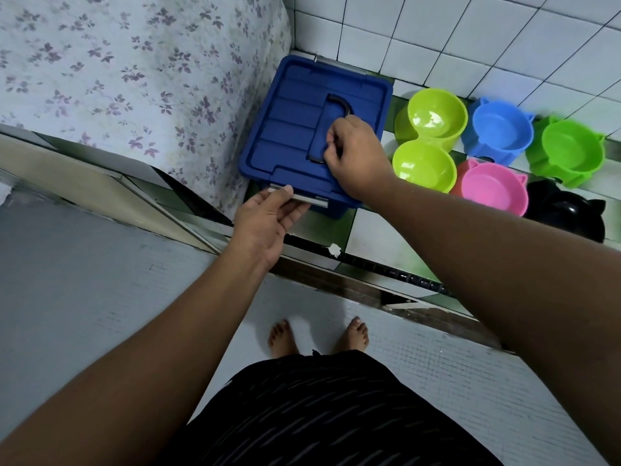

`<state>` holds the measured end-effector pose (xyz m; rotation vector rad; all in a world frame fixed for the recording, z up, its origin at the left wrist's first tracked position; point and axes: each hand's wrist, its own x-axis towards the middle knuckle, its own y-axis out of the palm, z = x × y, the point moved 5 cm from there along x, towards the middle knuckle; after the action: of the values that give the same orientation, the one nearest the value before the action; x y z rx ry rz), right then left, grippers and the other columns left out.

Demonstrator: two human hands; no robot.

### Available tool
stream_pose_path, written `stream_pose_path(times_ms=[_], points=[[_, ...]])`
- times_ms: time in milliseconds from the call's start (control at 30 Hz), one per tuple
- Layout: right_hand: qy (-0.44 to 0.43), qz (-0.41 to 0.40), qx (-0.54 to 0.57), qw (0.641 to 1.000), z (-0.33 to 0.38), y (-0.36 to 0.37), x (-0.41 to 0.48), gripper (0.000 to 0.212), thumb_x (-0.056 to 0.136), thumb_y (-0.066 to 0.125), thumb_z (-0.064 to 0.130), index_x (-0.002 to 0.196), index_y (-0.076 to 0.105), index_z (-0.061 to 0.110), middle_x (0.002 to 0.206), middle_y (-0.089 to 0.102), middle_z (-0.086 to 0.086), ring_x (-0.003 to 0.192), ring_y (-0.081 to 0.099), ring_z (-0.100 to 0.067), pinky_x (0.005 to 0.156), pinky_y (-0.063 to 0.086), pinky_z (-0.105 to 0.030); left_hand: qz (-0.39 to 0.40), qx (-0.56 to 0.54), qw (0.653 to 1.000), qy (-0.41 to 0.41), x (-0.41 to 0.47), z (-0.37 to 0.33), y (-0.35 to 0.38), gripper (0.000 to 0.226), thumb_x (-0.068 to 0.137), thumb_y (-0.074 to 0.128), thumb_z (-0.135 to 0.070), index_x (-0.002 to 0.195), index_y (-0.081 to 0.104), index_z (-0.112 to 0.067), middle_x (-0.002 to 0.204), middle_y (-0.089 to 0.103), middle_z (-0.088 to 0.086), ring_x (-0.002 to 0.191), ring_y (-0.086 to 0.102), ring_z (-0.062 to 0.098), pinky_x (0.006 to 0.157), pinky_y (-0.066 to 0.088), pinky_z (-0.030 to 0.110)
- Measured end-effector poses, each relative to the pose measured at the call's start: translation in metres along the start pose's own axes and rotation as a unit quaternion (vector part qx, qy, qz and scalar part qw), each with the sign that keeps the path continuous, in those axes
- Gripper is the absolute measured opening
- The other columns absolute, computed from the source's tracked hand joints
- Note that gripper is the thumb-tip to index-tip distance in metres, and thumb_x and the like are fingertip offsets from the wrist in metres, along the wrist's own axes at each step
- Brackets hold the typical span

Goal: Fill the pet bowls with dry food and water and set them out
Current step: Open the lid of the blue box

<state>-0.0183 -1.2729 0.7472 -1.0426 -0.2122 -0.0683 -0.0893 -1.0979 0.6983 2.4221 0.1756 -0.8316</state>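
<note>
Here, a blue storage box [302,129] with its lid on, standing on the tiled bench [376,237] in the corner beside a flowered cloth [134,72]. Right hand [356,156] over the lid, grip curled closed around the dark carry handle [332,105]. Left hand [268,220] at the near edge, fingers [289,196] pinching the grey latch [312,200], grip narrow upon it. Just right of the box, empty bowls clustered together: a lime double bowl [426,139], a blue bowl [500,132], a green bowl [571,149], a pink bowl [492,190], and a black bowl [571,213] nearest the bench's front edge. Bare feet [319,338] below on the pale floor.
</note>
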Motion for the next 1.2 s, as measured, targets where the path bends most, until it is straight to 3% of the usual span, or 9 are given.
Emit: stream_pose_path(times_ms=[167,467,567,700,800,933,1033,1100,1200], points=[[-0.002,-0.001,0.005,1.0,0.0,-0.001,0.001,0.011,0.091,0.048,0.014,0.094,0.058,0.008,0.096,0.056,-0.009,0.093,0.05,-0.024,0.081,0.043,-0.038,-0.002,-0.007,1.0,-0.005,0.002,0.002,-0.004,0.053,0.094,0.066,0.001,0.142,0.046,0.006,0.126,0.067,0.025,0.104,0.074,0.03,0.078,0.063,0.035],[-0.006,0.014,0.029,0.999,0.001,-0.002,0.004,0.007,0.089,0.052,0.01,0.091,0.058,0.008,0.092,0.053,-0.003,0.09,0.052,-0.022,0.078,0.041,-0.029,-0.003,0.001,1.0,-0.007,0.006,0.002,-0.011,0.048,0.09,0.074,-0.01,0.135,0.058,-0.002,0.126,0.071,0.018,0.108,0.073,0.027,0.081,0.062,0.032],[0.006,-0.007,0.048,0.999,0.002,-0.006,0.008,0.005,0.088,0.055,0.01,0.088,0.06,0.008,0.092,0.053,-0.002,0.087,0.052,-0.019,0.075,0.04,-0.026,-0.044,-0.004,0.999,0.021,0.01,-0.008,-0.015,0.044,0.09,0.076,-0.016,0.13,0.062,-0.005,0.122,0.073,0.015,0.107,0.074,0.025,0.082,0.062,0.034],[0.012,-0.039,0.04,0.998,-0.001,-0.015,0.011,0.009,0.087,0.056,0.009,0.091,0.063,0.005,0.097,0.057,-0.012,0.092,0.054,-0.026,0.081,0.045,-0.034,-0.122,0.052,0.987,0.087,0.016,-0.028,-0.021,0.041,0.093,0.075,-0.023,0.127,0.06,-0.008,0.122,0.071,0.013,0.109,0.072,0.024,0.085,0.062,0.035],[0.069,-0.077,-0.006,0.995,-0.015,-0.028,0.017,0.02,0.088,0.059,0.017,0.105,0.064,0.008,0.112,0.057,-0.015,0.107,0.053,-0.031,0.093,0.043,-0.037,-0.151,0.092,0.975,0.136,0.017,-0.039,-0.022,0.025,0.094,0.074,-0.022,0.116,0.063,-0.017,0.119,0.069,0.009,0.105,0.071,0.022,0.078,0.063,0.033],[0.227,-0.08,-0.043,0.97,-0.052,-0.043,0.031,0.042,0.091,0.059,0.028,0.128,0.056,0.008,0.132,0.053,-0.016,0.124,0.048,-0.033,0.103,0.041,-0.038,-0.171,0.138,0.963,0.157,0.019,-0.051,-0.022,0.018,0.092,0.076,-0.017,0.11,0.072,-0.014,0.106,0.075,0.005,0.096,0.073,0.017,0.073,0.063,0.028],[0.296,-0.026,0.048,0.954,-0.068,-0.038,0.038,0.039,0.096,0.058,0.026,0.126,0.058,0.003,0.126,0.062,-0.015,0.117,0.058,-0.031,0.094,0.046,-0.03,-0.183,0.154,0.958,0.156,0.021,-0.055,-0.022,0.02,0.09,0.078,-0.016,0.11,0.076,-0.012,0.096,0.076,-0.002,0.087,0.072,0.011,0.071,0.06,0.022],[0.311,-0.03,0.08,0.947,-0.069,-0.036,0.039,0.033,0.097,0.057,0.023,0.123,0.06,0.003,0.121,0.066,-0.014,0.111,0.062,-0.028,0.083,0.044,-0.025,-0.186,0.159,0.956,0.161,0.02,-0.057,-0.021,0.024,0.089,0.079,-0.015,0.112,0.077,-0.01,0.095,0.076,-0.004,0.086,0.072,0.008,0.073,0.061,0.021],[0.329,-0.05,0.117,0.936,-0.067,-0.037,0.038,0.029,0.095,0.056,0.015,0.119,0.063,0.001,0.117,0.068,-0.013,0.108,0.064,-0.026,0.079,0.048,-0.028,-0.191,0.175,0.949,0.18,0.018,-0.062,-0.02,0.027,0.088,0.08,-0.016,0.114,0.077,-0.009,0.099,0.076,-0.003,0.092,0.072,0.009,0.081,0.061,0.024]])
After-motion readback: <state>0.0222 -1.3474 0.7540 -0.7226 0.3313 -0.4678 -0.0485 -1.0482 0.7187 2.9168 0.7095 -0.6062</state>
